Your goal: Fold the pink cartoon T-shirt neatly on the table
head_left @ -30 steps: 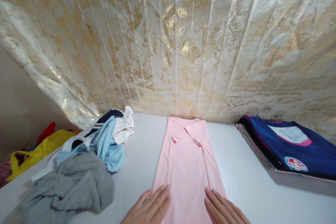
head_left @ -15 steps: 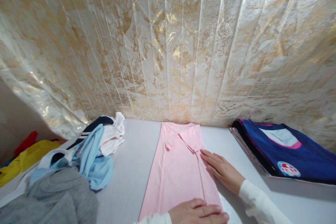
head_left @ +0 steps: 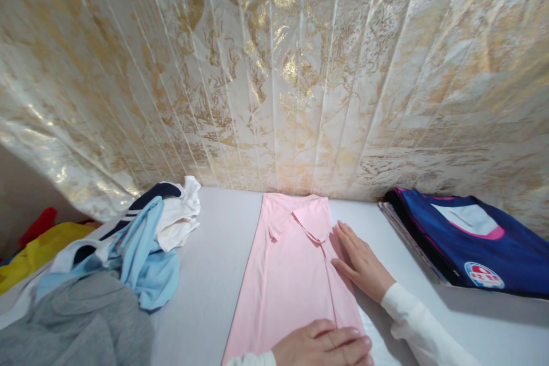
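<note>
A pink shirt (head_left: 295, 280) lies flat in the middle of the white surface, its sides folded inward and its short sleeves lying on top near the far end. My left hand (head_left: 321, 346) rests flat on the near part of the shirt, fingers stretched to the right; the bottom of the hand is cut off by the frame. At the shirt's right edge, below the folded sleeve, is my right hand (head_left: 364, 266), its fingers extended and the thumb apart. Neither hand grips the cloth. The near end of the shirt runs out of view.
Rumpled clothes lie at the left: a grey garment (head_left: 86, 320), a light blue one (head_left: 146, 263), a white one (head_left: 178, 220) and a yellow one (head_left: 43, 249). A folded stack topped by a navy shirt (head_left: 463, 240) sits right. A gold-patterned curtain (head_left: 278, 97) hangs behind.
My right hand has lifted slightly and shifted a little away, with its thumb spreading from the fingers. My left hand stays on the shirt. The camera view has shifted slightly.
</note>
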`<state>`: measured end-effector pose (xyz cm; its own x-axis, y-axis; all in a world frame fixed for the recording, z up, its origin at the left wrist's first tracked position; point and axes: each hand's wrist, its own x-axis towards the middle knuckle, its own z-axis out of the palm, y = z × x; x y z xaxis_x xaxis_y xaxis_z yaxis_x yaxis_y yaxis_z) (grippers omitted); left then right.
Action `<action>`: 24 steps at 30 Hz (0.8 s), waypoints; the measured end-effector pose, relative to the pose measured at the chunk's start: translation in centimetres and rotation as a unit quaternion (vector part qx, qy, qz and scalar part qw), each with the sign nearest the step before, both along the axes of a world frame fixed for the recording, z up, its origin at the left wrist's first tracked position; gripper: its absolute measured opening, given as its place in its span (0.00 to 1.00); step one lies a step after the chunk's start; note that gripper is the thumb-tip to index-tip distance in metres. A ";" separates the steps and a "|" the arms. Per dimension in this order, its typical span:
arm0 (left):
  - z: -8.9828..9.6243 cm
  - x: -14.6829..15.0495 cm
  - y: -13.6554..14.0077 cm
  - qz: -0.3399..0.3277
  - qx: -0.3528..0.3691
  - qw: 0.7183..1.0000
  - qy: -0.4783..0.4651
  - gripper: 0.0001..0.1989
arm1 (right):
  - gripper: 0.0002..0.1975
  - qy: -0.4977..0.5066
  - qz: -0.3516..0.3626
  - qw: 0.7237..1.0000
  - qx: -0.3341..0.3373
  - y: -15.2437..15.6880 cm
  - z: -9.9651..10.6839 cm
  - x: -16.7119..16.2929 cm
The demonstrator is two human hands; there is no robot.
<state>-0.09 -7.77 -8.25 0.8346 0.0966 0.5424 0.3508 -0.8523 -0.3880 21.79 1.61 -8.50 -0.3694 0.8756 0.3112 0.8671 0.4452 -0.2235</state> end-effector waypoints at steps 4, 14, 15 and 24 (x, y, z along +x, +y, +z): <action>1.4 -0.1 0.7 -0.022 -0.074 0.997 0.014 0.13 | 0.30 0.032 0.006 0.999 -0.004 1.9 -0.1 -0.4; 0.3 1.9 1.5 -0.136 -0.208 0.968 0.039 0.10 | 0.22 0.050 0.056 0.995 -0.066 3.4 2.0 -2.7; 0.2 2.0 1.5 -0.135 -0.213 0.967 0.035 0.10 | 0.22 0.040 0.063 0.995 -0.070 3.4 2.0 -2.8; -2.5 2.2 1.3 -0.111 -0.317 0.942 0.012 0.15 | 0.25 -0.049 0.074 0.994 -0.063 3.8 1.6 -3.0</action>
